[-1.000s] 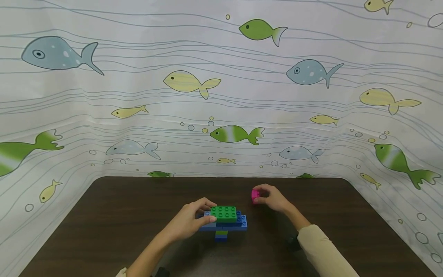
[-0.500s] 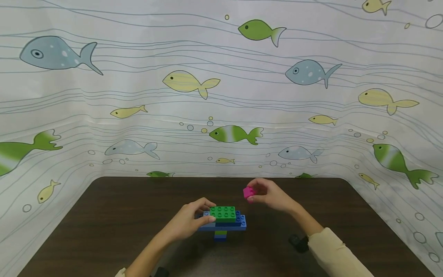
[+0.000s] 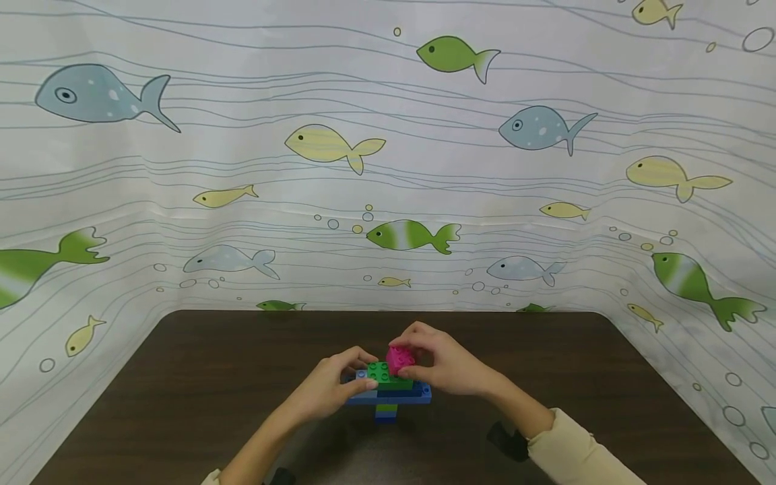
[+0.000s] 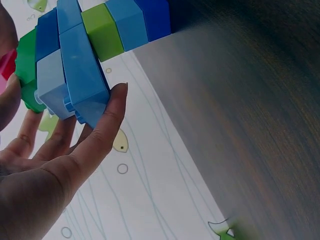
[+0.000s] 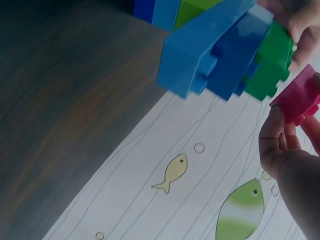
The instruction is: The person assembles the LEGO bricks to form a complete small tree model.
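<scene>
A stack of toy building bricks stands on a narrow column in the head view. Its top is a green brick (image 3: 378,372) with studs, above dark blue and light blue bricks (image 4: 51,77). Below these, a wide blue layer (image 5: 182,62) rests on the column, which includes a lime green brick (image 4: 102,32). My left hand (image 3: 327,389) grips the stack's left end, thumb at the green brick. Between thumb and fingers, my right hand (image 3: 451,367) pinches a pink brick (image 3: 397,360), tilted close over the green brick's right half. The pink brick's studs show in the right wrist view.
The dark wood table (image 3: 230,377) extends around the stack. Behind it rises a white backdrop (image 3: 339,195) printed with fish and wavy lines. A black band (image 3: 508,441) is by the right wrist.
My right hand has lifted the pink brick from the table at the right and brought it left, over the green brick. The left hand and the stack have stayed in place.
</scene>
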A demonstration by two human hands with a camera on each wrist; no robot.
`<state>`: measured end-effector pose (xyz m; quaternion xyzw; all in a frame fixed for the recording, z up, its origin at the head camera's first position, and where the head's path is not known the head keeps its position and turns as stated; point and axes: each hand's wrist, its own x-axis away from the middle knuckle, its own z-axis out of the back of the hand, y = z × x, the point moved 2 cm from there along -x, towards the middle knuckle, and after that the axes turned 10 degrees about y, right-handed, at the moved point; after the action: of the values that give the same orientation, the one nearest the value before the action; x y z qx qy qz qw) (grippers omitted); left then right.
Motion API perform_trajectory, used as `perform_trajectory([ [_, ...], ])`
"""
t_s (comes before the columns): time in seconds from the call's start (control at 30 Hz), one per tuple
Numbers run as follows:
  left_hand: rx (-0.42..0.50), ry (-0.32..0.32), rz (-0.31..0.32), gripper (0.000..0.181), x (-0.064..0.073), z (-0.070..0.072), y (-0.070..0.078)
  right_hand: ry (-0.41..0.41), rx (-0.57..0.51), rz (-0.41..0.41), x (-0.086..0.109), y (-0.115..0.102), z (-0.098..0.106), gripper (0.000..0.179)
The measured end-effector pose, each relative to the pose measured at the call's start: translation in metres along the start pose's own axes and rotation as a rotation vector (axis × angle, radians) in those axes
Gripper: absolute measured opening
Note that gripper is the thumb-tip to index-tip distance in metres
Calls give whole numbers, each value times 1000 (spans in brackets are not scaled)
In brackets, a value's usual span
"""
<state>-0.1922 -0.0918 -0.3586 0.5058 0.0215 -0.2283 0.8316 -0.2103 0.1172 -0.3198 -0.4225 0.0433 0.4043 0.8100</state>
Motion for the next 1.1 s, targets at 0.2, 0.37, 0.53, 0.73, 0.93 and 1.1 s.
perform_trajectory([
  [0.2,-5,1,-9,29,1,1,1,6,33,37,1,-3,-8,34],
  [0.37,2,-3,-1,30,1,2,2,45,32,23,1,-4,-12,30],
  [0.53,4,-9,10,30,0,1,0,77,59,3,1,-7,-15,31],
  [0.73,33,-13,1,30,1,2,2,93,124,1,4,-7,-17,35],
  [0.93,4,-8,9,30,0,2,2,68,122,18,6,-7,-15,34],
  [1.1,-11,0,4,29,1,2,3,93,88,26,5,-4,-14,27],
])
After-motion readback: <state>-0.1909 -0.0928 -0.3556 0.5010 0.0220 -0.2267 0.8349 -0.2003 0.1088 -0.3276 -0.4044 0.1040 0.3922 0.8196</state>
